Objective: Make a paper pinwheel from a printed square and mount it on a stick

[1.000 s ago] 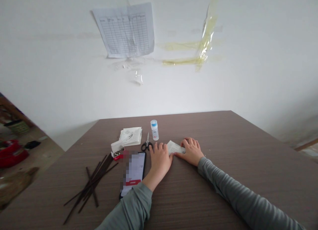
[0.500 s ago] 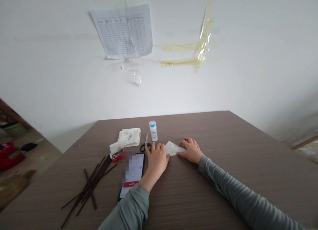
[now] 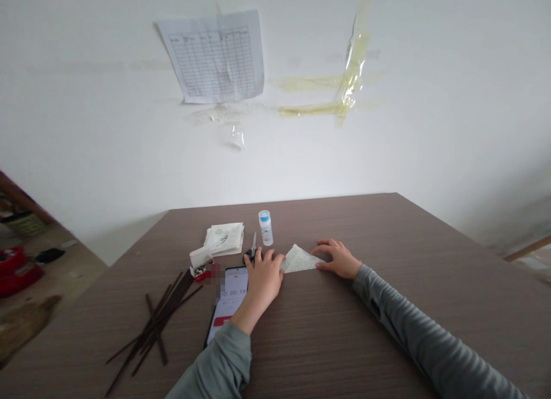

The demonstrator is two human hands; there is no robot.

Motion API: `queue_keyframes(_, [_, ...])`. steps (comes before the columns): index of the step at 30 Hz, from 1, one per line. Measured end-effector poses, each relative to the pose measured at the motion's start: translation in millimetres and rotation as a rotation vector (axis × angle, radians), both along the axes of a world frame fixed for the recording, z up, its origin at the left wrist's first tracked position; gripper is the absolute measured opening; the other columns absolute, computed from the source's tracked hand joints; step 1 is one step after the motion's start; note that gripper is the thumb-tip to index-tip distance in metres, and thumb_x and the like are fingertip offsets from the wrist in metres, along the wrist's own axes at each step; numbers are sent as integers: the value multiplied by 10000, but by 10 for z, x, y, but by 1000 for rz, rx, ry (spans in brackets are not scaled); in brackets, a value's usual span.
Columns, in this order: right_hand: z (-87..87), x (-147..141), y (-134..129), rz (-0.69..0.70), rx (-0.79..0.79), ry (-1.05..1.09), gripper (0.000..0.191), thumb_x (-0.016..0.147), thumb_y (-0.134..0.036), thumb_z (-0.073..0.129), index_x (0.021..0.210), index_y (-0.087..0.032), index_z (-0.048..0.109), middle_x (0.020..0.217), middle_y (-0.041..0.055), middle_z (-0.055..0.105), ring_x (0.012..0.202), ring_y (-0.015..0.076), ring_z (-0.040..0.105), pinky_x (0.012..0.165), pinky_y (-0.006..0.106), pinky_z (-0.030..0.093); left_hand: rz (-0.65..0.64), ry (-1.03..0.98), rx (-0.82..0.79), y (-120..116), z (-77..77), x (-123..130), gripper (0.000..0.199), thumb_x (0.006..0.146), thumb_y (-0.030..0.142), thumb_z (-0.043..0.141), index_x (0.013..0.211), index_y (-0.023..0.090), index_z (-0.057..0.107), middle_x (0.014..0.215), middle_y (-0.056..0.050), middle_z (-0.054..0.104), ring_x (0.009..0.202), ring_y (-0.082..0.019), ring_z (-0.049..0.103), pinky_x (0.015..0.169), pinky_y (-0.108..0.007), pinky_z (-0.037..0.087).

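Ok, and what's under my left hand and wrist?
Your left hand and wrist partly cover the black-framed smartphone, the black-handled metal scissors and the left end of the printed white paper triangle. Whatever lies wholly beneath can't be seen.

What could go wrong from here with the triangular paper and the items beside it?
The left hand, close to the scissors, might nudge them. With hands at both ends of the paper, uneven pressure could shift or crease it. The open small box might spill its contents if bumped.

A plain room with a sheet taped above a wooden table (image 3: 365,330)
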State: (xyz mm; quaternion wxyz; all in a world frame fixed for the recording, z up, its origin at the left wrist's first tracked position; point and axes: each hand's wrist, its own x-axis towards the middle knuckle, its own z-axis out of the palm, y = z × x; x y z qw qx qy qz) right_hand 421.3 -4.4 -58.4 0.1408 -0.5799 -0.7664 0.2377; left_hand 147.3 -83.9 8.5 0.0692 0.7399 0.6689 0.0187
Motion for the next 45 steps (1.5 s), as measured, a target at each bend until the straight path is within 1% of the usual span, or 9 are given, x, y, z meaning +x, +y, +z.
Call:
queue_keyframes(4, [-60, 60, 61, 33, 0, -8, 528, 1055, -381, 966, 1582, -365, 976, 1947, 161, 683, 1813, 505, 608, 1544, 697, 426, -9, 16, -16, 27, 3, -79, 634, 1218, 124, 660, 1754, 409, 842, 2008, -115, 666, 1965, -504, 452, 1568, -929, 312])
queue_keyframes(11, [-159, 263, 185, 162, 23, 53, 581, 1025, -337, 909, 1596, -422, 972, 1916, 106, 738, 1798, 516, 624, 1552, 760, 417, -19, 21, -47, 80, 57, -258, 801, 1198, 112, 677, 1881, 529, 719, 2070, -66, 590, 1983, -520, 410, 1562, -930, 323])
queue_keyframes(18, [-254, 346, 231, 199, 9, 19, 680, 1035, -251, 853, 1684, -443, 918, 2003, 95, 657, 1847, 516, 577, 1574, 790, 370, -16, 44, -104, 92, 114, -315, 730, 1241, 169, 673, 1870, 535, 728, 2094, -42, 555, 2001, -505, 372, 1577, -913, 290])
queue_keyframes(25, [-269, 313, 169, 174, 67, 66, 443, 1181, -518, 812, 1572, -405, 986, 1918, 126, 737, 1815, 522, 617, 1559, 761, 424, -71, 16, -97, 85, 36, -294, 832, 1200, 85, 587, 1890, 533, 711, 2098, -24, 550, 1995, -494, 391, 1595, -888, 277])
queue_keyframes(28, [-242, 196, 70, 117, 106, 67, 449, 1206, -583, 783, 1537, -373, 1001, 1874, 146, 765, 1777, 507, 654, 1545, 717, 456, -81, 22, -117, 68, 31, -252, 754, 1212, 113, 582, 1838, 482, 782, 2106, -24, 534, 2001, -499, 374, 1612, -867, 247])
queue_keyframes(31, [-207, 38, -65, 24, 130, 18, 541, 1190, -575, 815, 1671, -355, 928, 1870, 168, 751, 1781, 507, 638, 1528, 732, 469, -75, 29, -102, 46, 26, -183, 629, 1241, 183, 611, 1771, 429, 845, 2078, -55, 580, 1986, -502, 408, 1609, -860, 268])
queue_keyframes(33, [-183, -50, -145, 1, 142, -13, 583, 1174, -564, 857, 1734, -404, 882, 1878, 162, 737, 1796, 516, 617, 1526, 768, 457, -79, 21, -74, 29, 12, -132, 547, 1255, 243, 651, 1727, 410, 872, 2048, -77, 621, 1972, -508, 434, 1593, -880, 293])
queue_keyframes(41, [-177, -188, -245, 15, 192, -20, 431, 1123, -536, 947, 1530, -399, 974, 1798, 159, 772, 1754, 510, 650, 1510, 777, 482, -86, -37, 72, -19, -161, 17, 304, 1221, 331, 785, 1465, 330, 966, 1866, -144, 790, 1859, -547, 581, 1535, -913, 396])
queue_keyframes(45, [-205, -284, -289, 14, 216, -36, 461, 1079, -528, 1009, 1495, -337, 950, 1764, 180, 785, 1731, 522, 672, 1500, 757, 516, -98, -58, 127, -13, -244, 72, 359, 1204, 382, 822, 1539, 310, 927, 1757, -180, 855, 1801, -549, 641, 1529, -886, 425])
